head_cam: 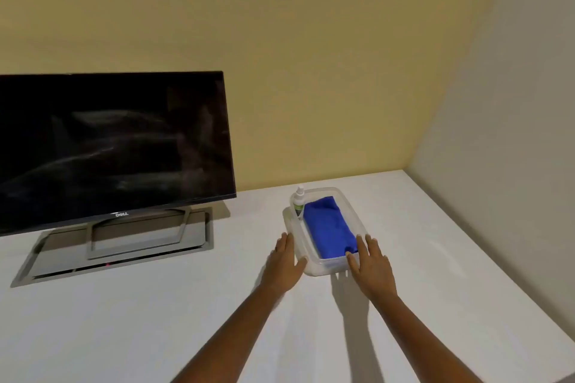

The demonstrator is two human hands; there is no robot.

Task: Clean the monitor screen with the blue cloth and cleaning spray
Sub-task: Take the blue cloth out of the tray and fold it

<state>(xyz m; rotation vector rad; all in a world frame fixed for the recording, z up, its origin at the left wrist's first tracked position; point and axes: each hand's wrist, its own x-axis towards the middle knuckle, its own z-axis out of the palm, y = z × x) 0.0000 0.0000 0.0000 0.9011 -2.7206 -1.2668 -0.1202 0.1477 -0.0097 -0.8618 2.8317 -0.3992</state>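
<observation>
Blue cloth point(328, 232) is seen folded in a clear tub point(323, 269), long axis running near to far, flanked by left hand point(284, 263) and right hand point(370, 269), fingers spread flat, apparently touching its sides. Spray bottle point(299, 202) stands at the far-left corner.

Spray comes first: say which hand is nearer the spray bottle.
Left. The left hand rests at the container's near-left side below the spray bottle; the right hand holds the near-right corner.
</observation>
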